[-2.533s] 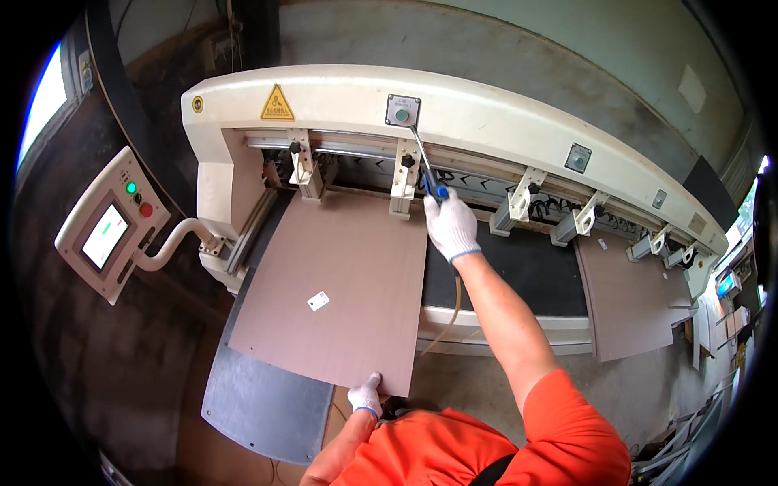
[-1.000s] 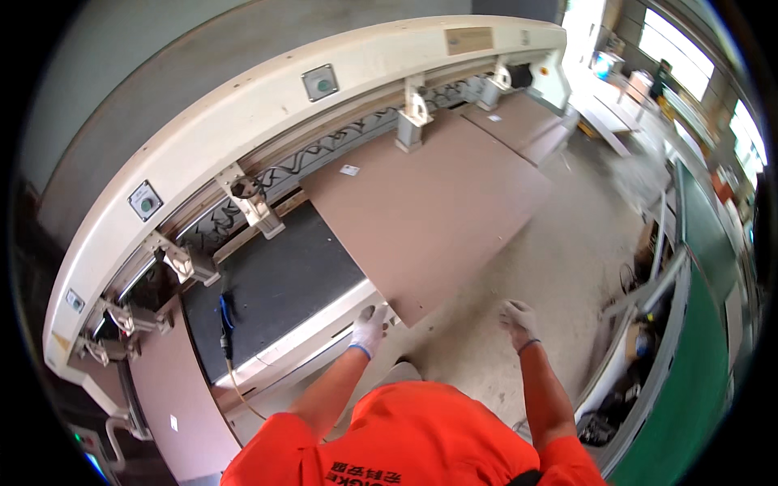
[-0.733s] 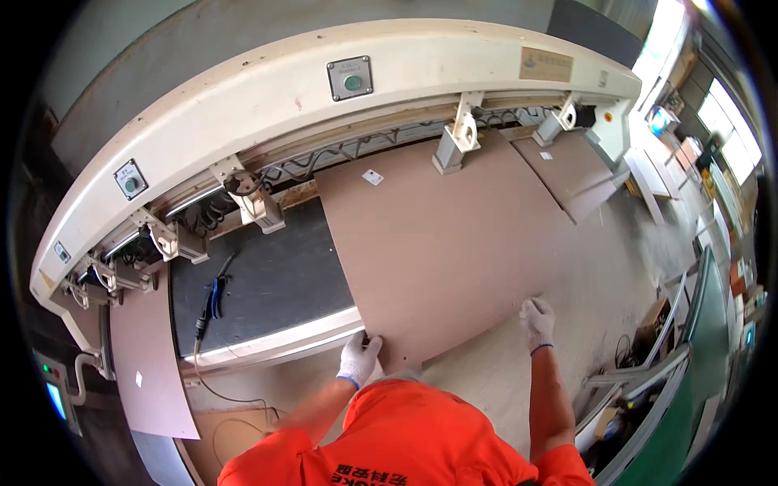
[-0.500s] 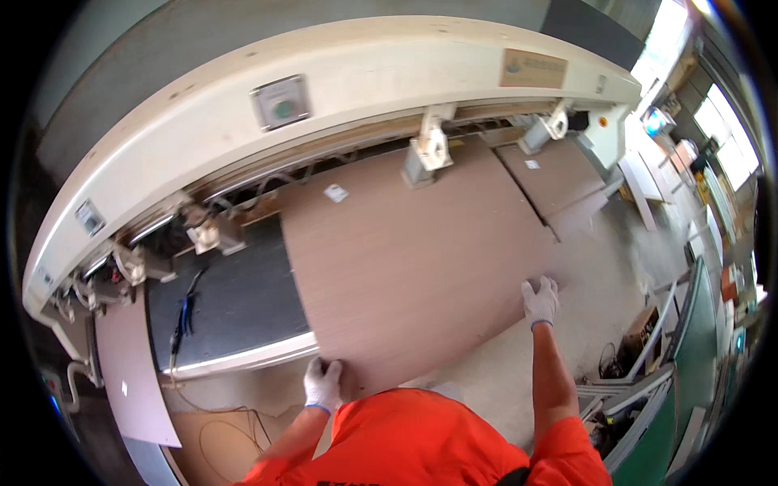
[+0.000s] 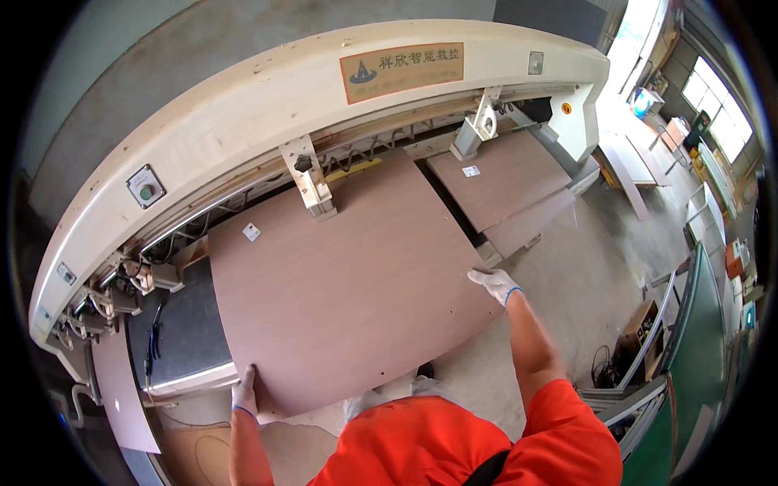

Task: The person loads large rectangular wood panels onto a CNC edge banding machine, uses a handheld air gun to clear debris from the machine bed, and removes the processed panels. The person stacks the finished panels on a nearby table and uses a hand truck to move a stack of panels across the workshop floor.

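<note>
A large brown flat panel (image 5: 348,283) with a small white label lies across the machine's bed, its near part jutting out toward me. My left hand (image 5: 245,394), in a white glove, grips the panel's near left corner, thumb on top and fingers mostly hidden beneath. At the right edge, my gloved right hand (image 5: 496,284) holds the panel near its front right corner. Small dark holes dot the panel near its right and front edges. A white clamp-like block (image 5: 310,182) of the machine stands over the far edge.
The cream machine beam (image 5: 267,105) arches across the far side. Another brown panel (image 5: 498,178) lies to the right, beyond a gap. On the dark bed (image 5: 190,324) at left rests a blue-handled air gun (image 5: 153,344). Metal frames (image 5: 640,409) and a cardboard box (image 5: 640,332) stand at right.
My view has shifted right along the machine. My right hand has moved farther up the panel's right edge, and more of the panel's front edge shows. My left hand stays at the near left corner.
</note>
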